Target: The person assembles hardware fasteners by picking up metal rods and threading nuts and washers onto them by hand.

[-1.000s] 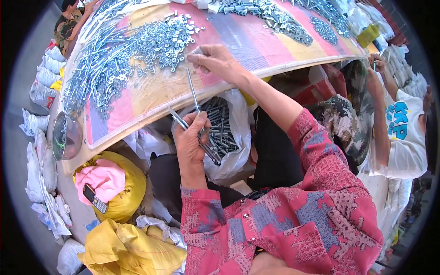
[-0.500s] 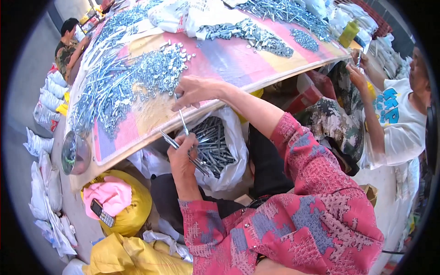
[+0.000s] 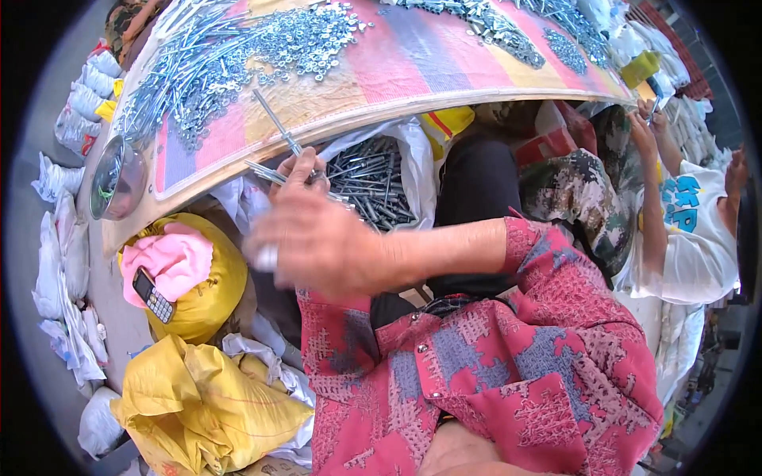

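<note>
My left hand [image 3: 302, 170] is closed round several long metal bolts [image 3: 278, 123], one of them sticking up toward the table edge. Across my left wrist lies my right hand [image 3: 317, 242], smeared by motion, a white band on one finger; whether it holds anything is hidden. Just beyond the hands, below the table edge, an open white sack [image 3: 425, 170] holds many dark and silver bolts [image 3: 373, 178]. On the striped tabletop [image 3: 397, 79] lie a heap of long rods [image 3: 171, 75] and a spread of small nuts and washers [image 3: 309, 47].
A clear bowl [image 3: 117, 178] stands at the table's left corner. Left of me are a yellow sack [image 3: 214, 297] topped with a pink cloth [image 3: 171, 262] and a keypad phone [image 3: 153, 295], and another yellow sack [image 3: 206, 404]. A co-worker [image 3: 683, 230] sits at the right.
My right hand has come from the table edge by the nuts, back toward me and over my left wrist. My left hand still grips the bolts. The view has shifted downward.
</note>
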`<move>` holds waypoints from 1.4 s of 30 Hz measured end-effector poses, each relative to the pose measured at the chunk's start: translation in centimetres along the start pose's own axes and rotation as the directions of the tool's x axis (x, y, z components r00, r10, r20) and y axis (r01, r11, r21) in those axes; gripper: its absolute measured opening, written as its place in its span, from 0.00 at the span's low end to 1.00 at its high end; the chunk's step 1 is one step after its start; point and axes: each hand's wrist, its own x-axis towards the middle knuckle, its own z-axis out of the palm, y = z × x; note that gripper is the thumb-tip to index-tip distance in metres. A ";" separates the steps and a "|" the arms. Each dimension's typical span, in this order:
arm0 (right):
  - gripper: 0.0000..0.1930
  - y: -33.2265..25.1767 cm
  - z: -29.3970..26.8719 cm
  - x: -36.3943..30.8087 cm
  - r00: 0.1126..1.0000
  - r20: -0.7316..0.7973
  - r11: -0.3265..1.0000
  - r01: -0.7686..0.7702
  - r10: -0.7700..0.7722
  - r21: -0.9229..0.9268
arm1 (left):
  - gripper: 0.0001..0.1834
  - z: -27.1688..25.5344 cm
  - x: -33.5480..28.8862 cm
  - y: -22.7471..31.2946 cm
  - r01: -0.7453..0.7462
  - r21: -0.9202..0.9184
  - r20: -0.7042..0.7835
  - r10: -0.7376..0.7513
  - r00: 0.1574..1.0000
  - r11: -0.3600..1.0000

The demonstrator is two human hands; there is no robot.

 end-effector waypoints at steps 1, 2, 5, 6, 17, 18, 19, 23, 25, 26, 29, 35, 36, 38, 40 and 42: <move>0.18 -1.1 1.2 0.7 0.999 -0.034 0.985 0.019 -0.025 -0.171 | 0.09 -0.4 -0.3 0.7 0.161 0.125 0.026 -0.165 0.986 0.979; 0.18 0.4 0.6 0.9 0.992 -0.120 0.993 0.014 -0.028 -0.119 | 0.10 0.0 -0.9 -2.3 -0.169 0.567 -0.182 0.322 0.929 0.806; 0.18 8.5 -0.7 0.9 0.979 -0.190 0.970 -0.111 0.070 -0.218 | 0.10 -0.3 0.6 -1.2 0.027 0.020 0.212 -0.031 0.977 0.999; 0.17 8.5 -0.3 0.7 0.957 -0.025 0.917 -0.284 0.288 -0.281 | 0.10 -0.7 0.6 -1.4 0.025 0.022 0.210 -0.030 0.977 0.999; 0.13 8.0 2.2 -1.1 0.946 -0.161 0.891 -0.320 0.282 -0.321 | 0.09 -0.1 -1.6 -0.4 -0.079 0.212 0.125 0.054 0.991 0.974; 0.11 5.0 1.1 -1.2 0.989 -0.107 0.977 -0.116 0.098 -0.178 | 0.08 0.0 -2.6 -0.3 -0.157 0.205 0.083 0.142 0.986 0.966; 0.11 1.4 3.4 -1.6 0.981 -0.124 0.928 -0.184 0.151 -0.323 | 0.08 -0.1 -3.2 -0.1 -0.232 0.204 0.041 0.229 0.973 0.951; 0.09 4.5 -1.2 -0.6 0.975 0.090 0.963 -0.179 0.201 -0.203 | 0.08 -1.4 -0.9 -0.9 -0.282 0.144 0.057 0.277 0.959 0.948; 0.10 9.6 -2.3 -0.6 0.783 0.114 0.680 -0.594 0.612 0.429 | 0.07 -0.4 -1.6 0.7 0.006 0.072 0.127 -0.015 0.992 0.997; 0.10 9.6 -1.6 -1.0 0.773 0.121 0.669 -0.606 0.623 0.429 | 0.05 0.0 -2.0 1.0 -0.065 0.175 0.102 0.047 0.994 0.982; 0.15 9.0 0.5 -1.5 0.751 0.250 0.646 -0.656 0.611 0.391 | 0.03 -0.1 -2.5 0.3 -0.314 0.387 0.127 0.287 0.949 0.867; 0.10 6.5 0.5 -2.1 0.804 -0.058 0.806 -0.592 0.591 0.008 | 0.06 -0.9 -1.8 -0.5 -0.588 0.720 0.286 0.615 0.734 0.367; 0.09 4.8 0.5 -1.5 0.767 -0.028 0.767 -0.639 0.641 0.055 | 0.07 -1.6 -1.3 0.3 -0.602 0.793 0.388 0.681 0.621 0.097; 0.07 0.1 1.7 -1.7 0.980 -0.093 0.984 -0.177 0.173 -0.037 | 0.07 -3.4 -0.1 3.7 -0.451 0.768 0.184 0.519 0.835 0.454; 0.10 -0.7 1.3 -1.3 0.986 -0.141 0.995 -0.094 0.089 -0.028 | 0.09 -4.0 -0.8 3.2 -0.113 0.394 -0.085 0.158 0.984 0.912; 0.17 4.4 -2.7 0.0 0.919 -0.125 0.928 -0.371 0.373 0.037 | 0.07 -2.2 -1.6 2.0 -0.072 0.209 0.073 0.057 0.996 0.975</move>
